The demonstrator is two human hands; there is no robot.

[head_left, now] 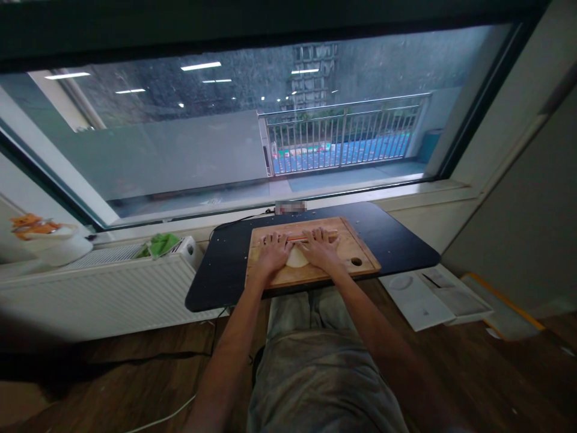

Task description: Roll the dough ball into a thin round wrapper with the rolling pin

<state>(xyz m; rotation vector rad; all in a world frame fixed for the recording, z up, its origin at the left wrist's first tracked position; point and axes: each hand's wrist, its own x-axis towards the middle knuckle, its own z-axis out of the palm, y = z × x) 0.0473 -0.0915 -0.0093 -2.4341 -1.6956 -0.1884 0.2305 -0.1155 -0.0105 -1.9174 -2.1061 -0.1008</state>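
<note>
A wooden rolling pin lies crosswise on the cutting board, partly hidden under both hands. My left hand is on the pin's left part, its fingers over the top. On the right part rests my right hand, fingers bent over the pin and somewhat apart. A pale, flat piece of dough lies between the hands, just on the near side of the pin; its far edge is covered by the pin and fingers.
The board sits on a black table with rounded corners, against the windowsill. A small box stands at its back edge. Left is a white radiator with a green cloth. White flat boxes lie low on the right.
</note>
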